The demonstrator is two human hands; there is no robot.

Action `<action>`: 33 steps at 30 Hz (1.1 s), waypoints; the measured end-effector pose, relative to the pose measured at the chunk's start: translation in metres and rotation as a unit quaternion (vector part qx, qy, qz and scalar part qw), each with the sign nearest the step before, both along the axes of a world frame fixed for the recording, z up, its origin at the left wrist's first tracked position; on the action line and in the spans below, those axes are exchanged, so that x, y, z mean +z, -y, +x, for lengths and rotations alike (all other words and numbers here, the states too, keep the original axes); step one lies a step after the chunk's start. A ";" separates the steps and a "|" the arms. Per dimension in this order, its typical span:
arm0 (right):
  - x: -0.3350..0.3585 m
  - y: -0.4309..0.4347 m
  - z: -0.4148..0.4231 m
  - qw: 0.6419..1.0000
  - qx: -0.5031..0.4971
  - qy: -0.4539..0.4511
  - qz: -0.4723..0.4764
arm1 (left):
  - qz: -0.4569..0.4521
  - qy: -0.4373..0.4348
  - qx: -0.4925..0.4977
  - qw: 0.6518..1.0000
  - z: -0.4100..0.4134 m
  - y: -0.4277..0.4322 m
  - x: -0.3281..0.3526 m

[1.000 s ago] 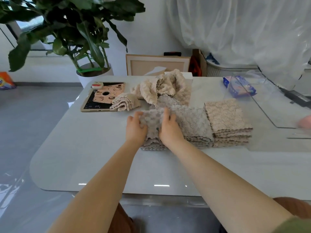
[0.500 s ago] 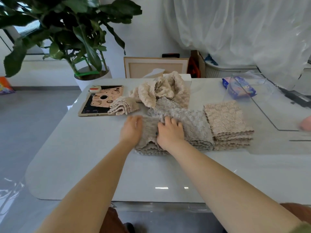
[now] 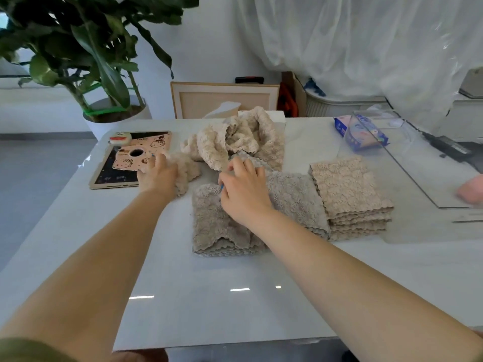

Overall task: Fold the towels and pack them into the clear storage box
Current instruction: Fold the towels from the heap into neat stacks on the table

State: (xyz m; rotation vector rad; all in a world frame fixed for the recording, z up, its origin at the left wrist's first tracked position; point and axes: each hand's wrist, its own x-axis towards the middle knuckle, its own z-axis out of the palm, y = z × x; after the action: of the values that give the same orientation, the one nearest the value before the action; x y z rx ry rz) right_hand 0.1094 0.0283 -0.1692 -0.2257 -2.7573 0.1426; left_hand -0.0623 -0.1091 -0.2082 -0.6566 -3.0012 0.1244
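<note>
Desk (image 3: 235, 296): white and glossy, carrying all items below.

Left hand (image 3: 158, 176): laid back-up on a small rumpled towel (image 3: 187, 169), fingers stretched towards the far left and reaching the edge of a tablet (image 3: 130, 158). No closed grip visible.

Right hand (image 3: 243, 190): over the near grey stack (image 3: 217, 231), fingers bent, tips at a loose grey towel edge (image 3: 248, 159) poking out from under the unfolded heap (image 3: 235, 139). Touching or pinching: cannot tell.

Folded towels: three stacks in a row running left to right, each touching the next. Near grey stack leftmost, a second grey stack (image 3: 295, 202) in the middle, a beige stack (image 3: 350, 194) rightmost.

Clear storage box (image 3: 423, 163): at the right of the desk, just beside the beige stack, no towels inside. A blue tissue pack (image 3: 366, 133) showing at its far end. A blurred pink object (image 3: 471, 195) at the right frame edge, unidentified.

Potted plant (image 3: 109, 111): beyond the far left corner.

Step in hand, by judgement: picking the next towel to fold, packing not yet begun.

Governing relation: small rumpled towel directly under the left hand, left of the stacks, lying roughly far-left to near-right. Loose grey edge just beyond the right fingertips, far side. Box lies rightward of everything, so nearer the right hand, with all three stacks in between.
</note>
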 end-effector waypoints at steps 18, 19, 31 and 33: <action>0.020 0.085 0.002 0.831 0.011 -0.030 -0.555 | 0.662 0.430 0.005 0.614 0.113 0.094 0.084; 0.022 0.089 0.008 0.795 -0.005 -0.022 -0.606 | 0.668 0.445 -0.006 0.597 0.126 0.095 0.087; 0.018 0.036 0.113 0.649 -0.114 -0.083 -0.747 | 0.645 0.562 0.000 0.518 0.227 0.035 0.065; 0.017 0.018 0.128 0.649 -0.131 -0.105 -0.742 | 0.636 0.580 0.012 0.509 0.237 0.019 0.063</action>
State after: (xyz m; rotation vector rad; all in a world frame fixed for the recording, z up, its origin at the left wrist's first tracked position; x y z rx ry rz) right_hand 0.2377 0.0101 -0.1518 -0.8872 -1.6139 2.1098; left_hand 0.1748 -0.1277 -0.1452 -0.4366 -2.3879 -3.1720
